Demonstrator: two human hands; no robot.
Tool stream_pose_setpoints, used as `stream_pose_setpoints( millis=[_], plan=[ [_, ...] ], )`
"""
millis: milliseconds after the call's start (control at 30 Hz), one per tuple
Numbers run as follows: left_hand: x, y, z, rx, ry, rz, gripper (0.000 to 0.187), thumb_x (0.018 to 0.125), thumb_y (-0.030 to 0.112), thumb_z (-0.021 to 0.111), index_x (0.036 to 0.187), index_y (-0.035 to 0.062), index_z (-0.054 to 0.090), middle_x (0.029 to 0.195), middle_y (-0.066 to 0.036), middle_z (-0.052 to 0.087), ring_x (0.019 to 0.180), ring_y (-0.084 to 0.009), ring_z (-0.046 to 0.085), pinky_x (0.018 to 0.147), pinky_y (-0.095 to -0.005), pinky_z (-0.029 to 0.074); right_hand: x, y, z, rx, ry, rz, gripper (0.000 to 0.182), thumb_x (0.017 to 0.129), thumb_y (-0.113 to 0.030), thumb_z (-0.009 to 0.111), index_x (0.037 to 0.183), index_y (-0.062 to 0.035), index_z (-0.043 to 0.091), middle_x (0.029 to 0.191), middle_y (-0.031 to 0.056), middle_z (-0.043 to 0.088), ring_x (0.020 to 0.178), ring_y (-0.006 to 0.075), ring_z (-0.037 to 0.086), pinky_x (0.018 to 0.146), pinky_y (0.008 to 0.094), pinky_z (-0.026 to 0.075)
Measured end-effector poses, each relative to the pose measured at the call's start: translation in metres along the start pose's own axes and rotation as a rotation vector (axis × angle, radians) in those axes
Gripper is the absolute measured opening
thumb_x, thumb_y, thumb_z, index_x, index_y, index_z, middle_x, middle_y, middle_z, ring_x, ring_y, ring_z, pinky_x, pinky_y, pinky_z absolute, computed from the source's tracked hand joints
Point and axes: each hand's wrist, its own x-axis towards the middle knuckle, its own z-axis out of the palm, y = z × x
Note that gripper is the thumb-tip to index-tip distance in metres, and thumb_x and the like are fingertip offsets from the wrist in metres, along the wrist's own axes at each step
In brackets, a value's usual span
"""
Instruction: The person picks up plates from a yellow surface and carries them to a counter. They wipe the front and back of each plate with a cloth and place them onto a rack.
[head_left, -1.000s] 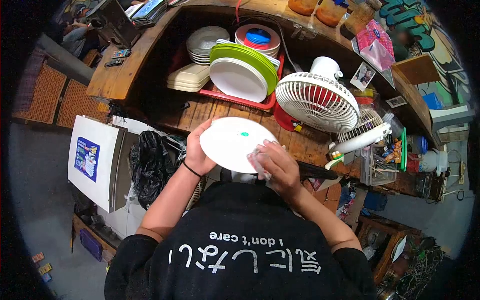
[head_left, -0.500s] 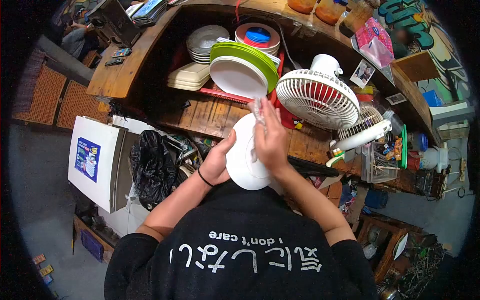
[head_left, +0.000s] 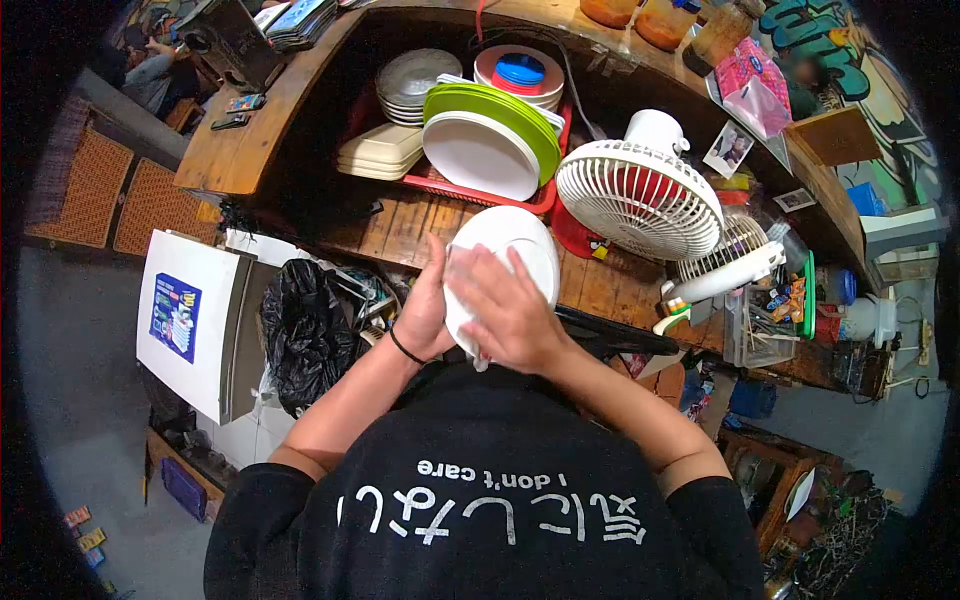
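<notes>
A round white plate [head_left: 530, 240] is held in front of my chest, tilted, with its flat face toward me. My left hand [head_left: 425, 310] grips the plate's left edge, thumb up along the rim and the other fingers hidden behind it. Across the plate's face lies my right hand [head_left: 505, 315], its fingers stretched and slightly blurred. A crumpled white cloth [head_left: 481, 363], perhaps tissue, is pressed beneath that hand; only a small bit shows at the lower edge.
Beyond the plate, a red rack [head_left: 440, 188] holds green and white plates [head_left: 480, 155] on the wooden counter [head_left: 400, 235]. A white fan [head_left: 640, 200] stands to the right. At left are a black plastic bag [head_left: 305, 335] and a white box-like unit [head_left: 190, 320].
My right hand has swept with the cloth from the plate's upper right to its lower left. The plate has shifted slightly up and right in view.
</notes>
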Motion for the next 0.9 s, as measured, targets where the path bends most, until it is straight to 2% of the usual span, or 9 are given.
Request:
stream_pose_setpoints(
  millis=[100, 200, 367, 433, 533, 600, 667, 733, 900],
  plan=[
    [-0.005, -0.005, 0.003, 0.118, -0.057, -0.04, 0.065, 0.095, 0.063, 0.033, 0.128, 0.009, 0.049, 0.102, -0.007, 0.063, 0.09, -0.0145, 0.064, 0.076, -0.0278, 0.053, 0.018, 0.002, -0.006, -0.042, 0.202, 0.191, 0.058, 0.087, -0.033, 0.057, 0.137, -0.0046, 0.046, 0.144, 0.018, 0.04, 0.136, 0.0379, 0.035, 0.109, 0.0597, 0.022],
    [0.0, -0.008, -0.003, 0.246, -0.109, 0.016, 0.059, 0.101, 0.049, 0.034, 0.139, 0.0036, 0.038, 0.121, -0.008, 0.057, 0.106, -0.0163, 0.06, 0.086, -0.0304, 0.051, 0.023, 0.012, -0.009, -0.094, 0.319, 0.315, 0.054, 0.089, -0.028, 0.054, 0.135, -0.0015, 0.046, 0.141, 0.0207, 0.042, 0.133, 0.0394, 0.037, 0.109, 0.0565, 0.023],
    [-0.01, 0.004, 0.018, 0.202, -0.031, 0.131, 0.046, 0.099, 0.026, 0.051, 0.131, -0.0059, 0.046, 0.118, -0.015, 0.062, 0.102, -0.0209, 0.064, 0.09, -0.0341, 0.051, -0.002, 0.044, 0.005, 0.12, 0.465, 0.417, 0.05, 0.096, -0.023, 0.046, 0.137, 0.0045, 0.041, 0.141, 0.0259, 0.041, 0.131, 0.0411, 0.038, 0.111, 0.0465, 0.027],
    [-0.011, 0.017, 0.016, 0.221, -0.058, 0.132, 0.051, 0.098, 0.031, 0.05, 0.133, -0.0061, 0.043, 0.122, -0.017, 0.06, 0.106, -0.0235, 0.063, 0.092, -0.0361, 0.051, -0.008, 0.044, 0.0, 0.305, 0.47, 0.549, 0.053, 0.098, -0.026, 0.043, 0.139, 0.0083, 0.036, 0.145, 0.0285, 0.035, 0.135, 0.0428, 0.034, 0.112, 0.0425, 0.026],
    [-0.007, 0.019, 0.014, 0.241, -0.099, 0.13, 0.052, 0.1, 0.033, 0.047, 0.134, -0.0053, 0.042, 0.123, -0.016, 0.059, 0.107, -0.0236, 0.063, 0.093, -0.0364, 0.051, -0.007, 0.033, 0.002, 0.243, 0.514, 0.625, 0.054, 0.099, -0.026, 0.04, 0.139, 0.0104, 0.034, 0.145, 0.0299, 0.034, 0.136, 0.0428, 0.032, 0.113, 0.0416, 0.025],
    [-0.005, 0.014, 0.016, 0.27, -0.127, 0.126, 0.05, 0.101, 0.033, 0.045, 0.134, -0.0046, 0.043, 0.123, -0.015, 0.059, 0.106, -0.0223, 0.063, 0.092, -0.0355, 0.05, 0.003, 0.02, 0.005, 0.209, 0.568, 0.61, 0.056, 0.096, -0.023, 0.046, 0.138, 0.0111, 0.035, 0.144, 0.0305, 0.036, 0.136, 0.0431, 0.032, 0.113, 0.0448, 0.024],
    [-0.003, 0.006, 0.02, 0.2, -0.094, 0.119, 0.053, 0.102, 0.038, 0.042, 0.137, -0.0022, 0.04, 0.126, -0.013, 0.057, 0.111, -0.0215, 0.06, 0.095, -0.0352, 0.048, 0.008, 0.004, 0.005, -0.036, 0.549, 0.298, 0.058, 0.089, -0.02, 0.055, 0.137, 0.0093, 0.039, 0.144, 0.0287, 0.037, 0.136, 0.0428, 0.033, 0.113, 0.049, 0.024],
    [-0.004, 0.002, 0.014, 0.142, -0.109, 0.099, 0.058, 0.101, 0.044, 0.039, 0.138, 0.0006, 0.038, 0.13, -0.012, 0.054, 0.115, -0.0215, 0.056, 0.098, -0.0354, 0.046, 0.013, -0.018, -0.009, -0.032, 0.313, 0.105, 0.062, 0.082, -0.02, 0.062, 0.135, 0.0068, 0.045, 0.145, 0.025, 0.037, 0.136, 0.0409, 0.034, 0.111, 0.0511, 0.026],
    [-0.006, 0.007, 0.008, 0.069, 0.032, 0.101, 0.06, 0.1, 0.05, 0.038, 0.137, 0.004, 0.041, 0.127, -0.012, 0.055, 0.115, -0.0234, 0.056, 0.099, -0.0397, 0.046, -0.013, -0.01, 0.001, -0.007, 0.116, -0.017, 0.06, 0.082, -0.023, 0.064, 0.135, -0.0021, 0.049, 0.147, 0.0203, 0.038, 0.137, 0.0392, 0.034, 0.11, 0.0545, 0.027]
  ],
)
